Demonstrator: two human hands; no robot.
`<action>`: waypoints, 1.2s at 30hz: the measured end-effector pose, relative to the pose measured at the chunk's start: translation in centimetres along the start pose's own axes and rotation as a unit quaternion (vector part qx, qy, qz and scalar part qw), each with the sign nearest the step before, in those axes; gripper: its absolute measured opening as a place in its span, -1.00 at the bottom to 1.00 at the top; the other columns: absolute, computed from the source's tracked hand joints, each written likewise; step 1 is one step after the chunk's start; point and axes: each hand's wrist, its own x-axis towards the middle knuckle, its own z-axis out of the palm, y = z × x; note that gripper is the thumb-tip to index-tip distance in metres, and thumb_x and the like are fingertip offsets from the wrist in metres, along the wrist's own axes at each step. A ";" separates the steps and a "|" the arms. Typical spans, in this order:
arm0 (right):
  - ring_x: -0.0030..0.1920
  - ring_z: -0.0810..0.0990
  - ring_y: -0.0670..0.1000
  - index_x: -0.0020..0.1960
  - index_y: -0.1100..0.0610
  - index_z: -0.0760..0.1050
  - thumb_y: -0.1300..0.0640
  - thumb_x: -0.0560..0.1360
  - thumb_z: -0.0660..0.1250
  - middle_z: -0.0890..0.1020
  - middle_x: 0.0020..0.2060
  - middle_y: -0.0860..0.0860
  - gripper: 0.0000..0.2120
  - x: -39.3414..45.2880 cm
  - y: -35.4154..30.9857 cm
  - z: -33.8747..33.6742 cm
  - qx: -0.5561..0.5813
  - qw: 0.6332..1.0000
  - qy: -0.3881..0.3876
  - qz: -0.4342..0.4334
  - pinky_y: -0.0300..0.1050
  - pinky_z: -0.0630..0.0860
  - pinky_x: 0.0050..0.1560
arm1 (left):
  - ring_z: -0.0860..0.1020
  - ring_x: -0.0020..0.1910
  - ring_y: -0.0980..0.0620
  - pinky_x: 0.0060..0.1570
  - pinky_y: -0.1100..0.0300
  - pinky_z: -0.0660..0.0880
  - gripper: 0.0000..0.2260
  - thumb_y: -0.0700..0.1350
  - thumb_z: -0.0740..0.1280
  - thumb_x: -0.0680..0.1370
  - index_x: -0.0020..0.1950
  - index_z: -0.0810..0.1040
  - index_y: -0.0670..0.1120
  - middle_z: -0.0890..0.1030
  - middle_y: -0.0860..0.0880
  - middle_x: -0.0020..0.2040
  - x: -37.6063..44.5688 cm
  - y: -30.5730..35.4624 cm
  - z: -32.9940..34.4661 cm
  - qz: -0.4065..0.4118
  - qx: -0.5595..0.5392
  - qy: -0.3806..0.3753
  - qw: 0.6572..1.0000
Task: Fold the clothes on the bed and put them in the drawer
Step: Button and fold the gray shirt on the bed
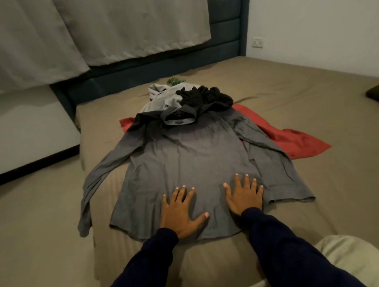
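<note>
Dim, warm indoor light, source unseen; soft shadows, no glare, colours muted; wide-angle bending at the edges (curtain (51,40) lines lean), slight softness and compression blur throughout.

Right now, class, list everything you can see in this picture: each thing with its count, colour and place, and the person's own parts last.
grey shirt: one, grey, spread flat on the bed, sleeves out
red garment: one, red, under the shirt's far side
black garment: one, black, bunched beyond the collar
pale garment: one, light grey, left of the black one
green item: one, green, behind the pile, too small to tell
bed: one, tan sheet, dark headboard
curtains: grey, far left
socket: one, white, on the wall
left hand: flat on the shirt's hem
right hand: flat on the shirt
</note>
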 end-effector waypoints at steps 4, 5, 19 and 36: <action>0.56 0.14 0.29 0.52 0.20 0.27 -0.10 0.68 0.05 0.24 0.54 0.26 -0.47 5.5 2.4 -1.4 0.008 0.994 0.090 0.058 0.27 0.06 0.53 | -0.02 0.61 -0.01 0.55 -0.20 -0.13 -0.12 0.54 0.06 0.44 0.63 -0.02 0.12 0.07 0.04 0.63 5.9 1.9 -2.1 0.045 -0.002 0.005 0.999; 0.54 0.17 0.32 0.49 0.23 0.32 -0.04 0.68 0.10 0.28 0.52 0.29 -0.51 7.1 3.4 -2.0 0.016 0.990 0.116 0.074 0.29 0.08 0.52 | -0.01 0.61 0.00 0.55 -0.18 -0.12 -0.13 0.52 0.08 0.45 0.63 -0.01 0.11 0.08 0.04 0.63 7.5 2.7 -2.5 0.053 -0.004 0.002 0.999; 0.27 0.55 0.20 0.42 0.09 0.32 -0.19 0.41 0.50 0.55 0.32 0.13 -0.28 27.2 11.4 -9.6 0.048 0.997 0.005 -0.052 0.03 0.51 0.18 | 0.01 0.61 -0.03 0.57 0.03 -0.05 -0.37 0.15 0.11 0.67 0.63 0.02 -0.12 0.08 -0.07 0.63 33.7 10.6 -2.1 0.104 -0.085 0.010 0.991; -0.44 0.50 0.18 -0.03 0.30 0.49 0.31 0.38 0.49 0.49 -0.25 0.24 -0.76 32.8 19.7 -27.1 -0.354 0.864 0.354 -0.052 -0.12 0.35 -0.50 | -0.30 0.59 -0.11 0.41 -0.49 -0.08 0.05 0.59 0.26 0.29 0.59 -0.22 0.27 -0.29 0.16 0.61 41.7 8.5 -0.4 0.038 -0.144 -0.090 0.985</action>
